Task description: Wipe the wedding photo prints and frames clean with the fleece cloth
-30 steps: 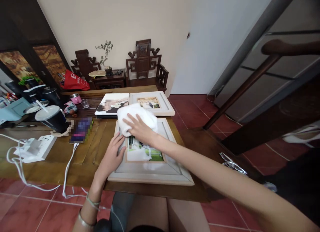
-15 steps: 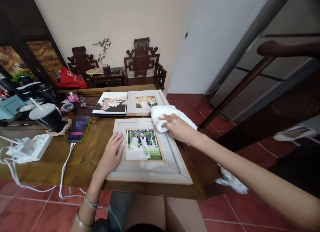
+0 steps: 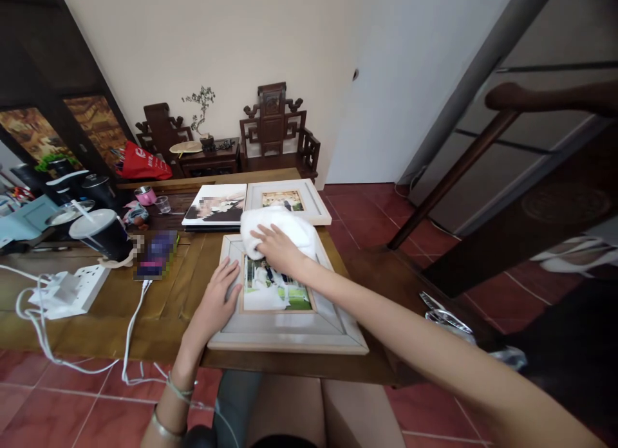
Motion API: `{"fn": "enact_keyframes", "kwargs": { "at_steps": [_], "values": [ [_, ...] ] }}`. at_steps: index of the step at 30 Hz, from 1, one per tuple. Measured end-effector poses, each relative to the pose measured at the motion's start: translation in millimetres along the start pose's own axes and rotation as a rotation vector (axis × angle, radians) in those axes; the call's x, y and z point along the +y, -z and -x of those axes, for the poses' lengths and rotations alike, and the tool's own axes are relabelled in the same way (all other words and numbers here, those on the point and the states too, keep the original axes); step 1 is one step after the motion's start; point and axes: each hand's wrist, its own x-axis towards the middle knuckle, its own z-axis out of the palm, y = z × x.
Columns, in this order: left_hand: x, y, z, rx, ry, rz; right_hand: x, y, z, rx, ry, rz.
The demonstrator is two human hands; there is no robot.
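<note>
A large pale wooden photo frame (image 3: 290,329) lies flat on the low wooden table (image 3: 159,306) in front of me. My left hand (image 3: 215,303) rests open and flat on the frame's left border. My right hand (image 3: 277,245) presses a white cloth (image 3: 284,229) onto the frame's top border, fingers spread over the cloth. The cloth hides the frame's top edge and the upper part of the picture.
Behind lie a smaller framed photo (image 3: 290,200) and a photo book (image 3: 215,206). To the left are a phone (image 3: 157,255), a lidded dark cup (image 3: 101,232), a white power strip (image 3: 67,287) with cables, a pink mug (image 3: 145,195). Carved chairs stand at the wall. Red tiled floor lies to the right.
My right hand swept the cloth from the frame's top to its upper right corner, then back left onto the top border. My left hand stayed on the left border.
</note>
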Motion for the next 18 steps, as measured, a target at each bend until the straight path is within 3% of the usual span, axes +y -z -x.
{"fn": "enact_keyframes", "kwargs": {
  "at_steps": [6,8,10,13,18],
  "values": [
    [-0.7,-1.2,-0.1,-0.004,0.02,0.004,60.1,10.8,52.0,-0.101,-0.098,0.012],
    [-1.3,-1.8,-0.7,0.001,0.029,0.005,69.0,12.5,68.5,-0.117,-0.123,0.019],
    [-2.4,-2.7,-1.6,0.01,0.033,0.007,63.4,14.9,85.2,-0.129,-0.127,0.02],
    [-4.4,-4.3,-2.5,0.019,0.028,0.004,35.6,25.0,111.7,-0.138,-0.121,-0.008],
    [-4.2,-6.5,-0.1,0.013,0.026,-0.024,1.5,62.8,141.6,-0.134,-0.047,-0.173]
  ]
}}
